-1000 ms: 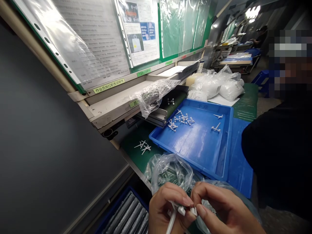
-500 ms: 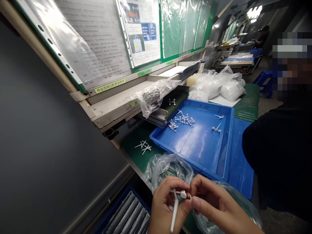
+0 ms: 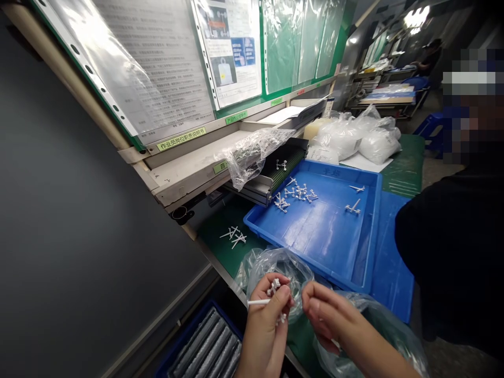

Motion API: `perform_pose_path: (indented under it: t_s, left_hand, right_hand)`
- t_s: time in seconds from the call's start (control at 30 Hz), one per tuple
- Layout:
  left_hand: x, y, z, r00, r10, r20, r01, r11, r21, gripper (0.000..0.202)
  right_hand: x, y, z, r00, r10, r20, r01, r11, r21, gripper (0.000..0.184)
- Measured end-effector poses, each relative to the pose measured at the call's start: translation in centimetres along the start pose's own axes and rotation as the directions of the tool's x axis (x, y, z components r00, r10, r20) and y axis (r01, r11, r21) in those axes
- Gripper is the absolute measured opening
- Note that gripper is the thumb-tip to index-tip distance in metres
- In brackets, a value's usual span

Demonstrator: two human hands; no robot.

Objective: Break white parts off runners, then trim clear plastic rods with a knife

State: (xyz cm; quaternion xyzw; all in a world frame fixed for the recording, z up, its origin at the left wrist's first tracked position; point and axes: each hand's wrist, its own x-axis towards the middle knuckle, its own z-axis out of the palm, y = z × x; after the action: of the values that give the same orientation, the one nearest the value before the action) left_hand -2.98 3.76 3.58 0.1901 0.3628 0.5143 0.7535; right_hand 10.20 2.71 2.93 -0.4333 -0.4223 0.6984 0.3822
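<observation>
White plastic moulding (image 3: 260, 302) gripped in the left hand (image 3: 264, 328); right hand (image 3: 328, 315) half-open, just beside it.

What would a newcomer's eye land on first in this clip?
The bright blue plastic tray in the middle stands out, with small white moulded plastic pieces scattered at its far end. At the bottom, the left hand holds a white plastic piece in front of a clear plastic bag. Upper left, printed sheets in clear sleeves cover a green board.
</observation>
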Motion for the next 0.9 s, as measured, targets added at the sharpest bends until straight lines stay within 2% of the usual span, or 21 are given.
perform_pose_path:
  t_s: [0.03,0.1,0.13,0.2,0.37,0.5,0.57,0.63,0.73,0.9]
  left_hand:
    - [0.0,-0.2,0.1,1.000,0.004,-0.022,-0.004,1.000,-0.008,0.007]
    - [0.0,-0.6,0.4,0.999,0.010,-0.047,-0.010,1.000,-0.005,0.009]
    - [0.0,-0.7,0.4,0.999,0.007,-0.045,-0.007,1.000,-0.003,0.011]
    - [0.0,-0.9,0.4,1.000,-0.001,-0.015,0.001,1.000,0.006,0.019]
    - [0.0,-0.6,-0.7,0.995,0.049,0.087,-0.058,0.992,0.109,0.045]
    - [-0.1,0.1,-1.6,0.989,0.026,0.148,-0.046,0.989,0.138,0.055]
    - [-0.1,0.4,-1.8,0.986,-0.013,0.165,-0.009,0.992,0.128,0.047]
    - [-0.2,0.6,-1.8,0.985,-0.007,0.173,-0.019,0.989,0.148,0.029]
    - [-0.3,0.7,-1.5,0.986,0.095,0.140,-0.122,0.973,0.198,0.016]
    - [-0.6,0.8,-0.8,0.962,0.273,0.021,-0.269,0.930,0.251,0.011]
  right_hand:
    - [-0.1,0.1,0.3,0.999,-0.052,0.016,0.054,0.984,-0.172,0.021]
    - [-0.2,0.2,1.0,0.985,-0.165,0.049,0.169,0.871,-0.461,0.019]
    - [-0.2,0.1,1.3,0.976,-0.208,0.066,0.210,0.816,-0.538,0.019]
    - [-0.1,0.0,1.6,0.963,-0.260,0.073,0.251,0.762,-0.597,0.021]
    - [-0.3,-0.9,1.0,0.966,-0.259,0.011,0.202,0.724,-0.660,0.028]
    - [-0.3,-2.0,-0.2,0.978,-0.211,0.007,0.170,0.767,-0.618,0.029]
    - [-0.2,-2.4,-0.7,0.985,-0.173,0.027,0.156,0.797,-0.584,0.030]
    - [-0.1,-2.6,-1.0,0.989,-0.145,0.029,0.136,0.816,-0.562,0.034]
    - [-0.1,-2.4,-1.0,0.990,-0.142,0.002,0.122,0.842,-0.526,0.035]
    - [-0.5,-1.4,-0.6,0.987,-0.159,0.013,0.146,0.866,-0.478,0.026]
